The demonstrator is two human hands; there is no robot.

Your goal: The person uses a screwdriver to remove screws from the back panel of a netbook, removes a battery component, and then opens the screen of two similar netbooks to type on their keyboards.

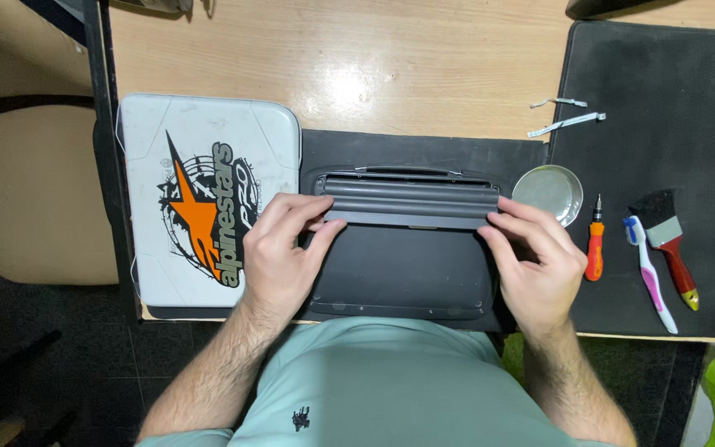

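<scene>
Carefully: your left hand (279,252) and right hand (531,261) each pinch one end of the grey hinge strip (411,207) along the far edge of the dark laptop base (407,269) before you. Uneven pulling could snap it. Left lies a white case (208,199) with an orange-black star sticker (200,217); right, a small metal dish (549,192).

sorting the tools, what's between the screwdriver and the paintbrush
In the head view, a pink-and-white toothbrush lies between the orange screwdriver and the red-handled paintbrush.
</scene>
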